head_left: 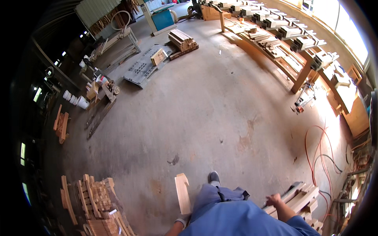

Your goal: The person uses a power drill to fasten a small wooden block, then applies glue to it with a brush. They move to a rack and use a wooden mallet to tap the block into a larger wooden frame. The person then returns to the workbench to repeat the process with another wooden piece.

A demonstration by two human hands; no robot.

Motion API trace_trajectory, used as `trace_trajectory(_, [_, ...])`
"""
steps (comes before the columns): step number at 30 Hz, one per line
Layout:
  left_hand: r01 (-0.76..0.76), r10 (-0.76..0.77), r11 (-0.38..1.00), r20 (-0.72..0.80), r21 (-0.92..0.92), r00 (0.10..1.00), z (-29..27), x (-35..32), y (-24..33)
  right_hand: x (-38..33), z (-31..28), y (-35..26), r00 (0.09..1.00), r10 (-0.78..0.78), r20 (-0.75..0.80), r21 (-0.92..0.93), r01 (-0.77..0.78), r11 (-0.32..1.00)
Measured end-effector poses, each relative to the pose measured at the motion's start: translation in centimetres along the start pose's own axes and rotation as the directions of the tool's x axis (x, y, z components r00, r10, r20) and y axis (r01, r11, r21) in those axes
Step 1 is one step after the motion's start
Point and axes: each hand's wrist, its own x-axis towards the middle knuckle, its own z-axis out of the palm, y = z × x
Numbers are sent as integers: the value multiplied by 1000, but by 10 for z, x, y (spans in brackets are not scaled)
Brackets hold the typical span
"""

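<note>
My left hand [183, 218] holds the pale board [182, 193] by its lower end, open floor [197, 129] ahead; my right hand [274, 200], near the edge of stacked timber [302, 200], shows no readable grip.

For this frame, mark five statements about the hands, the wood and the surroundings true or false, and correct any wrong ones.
1. The left hand holds a long, pale wooden board. True.
2. The right hand holds a hammer. False: no tool shows in it; it is at the stacked pale timber.
3. Thin red-orange hoses lie on the grey concrete floor at right. True.
4. The round white plastic buckets are at the picture's right. False: they are at left.
5. The person's cloth shirt is blue. True.
</note>
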Motion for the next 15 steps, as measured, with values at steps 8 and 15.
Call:
trace_trajectory(8, [-31,30,999,-92,-13,995,-36,61,297,3,-119,-170,951,261,163,320,-301,898])
trace_trajectory(15, [-99,109,992,-156,72,982,-2,109,467,172,-272,-163,918,264,295,571,-390,722])
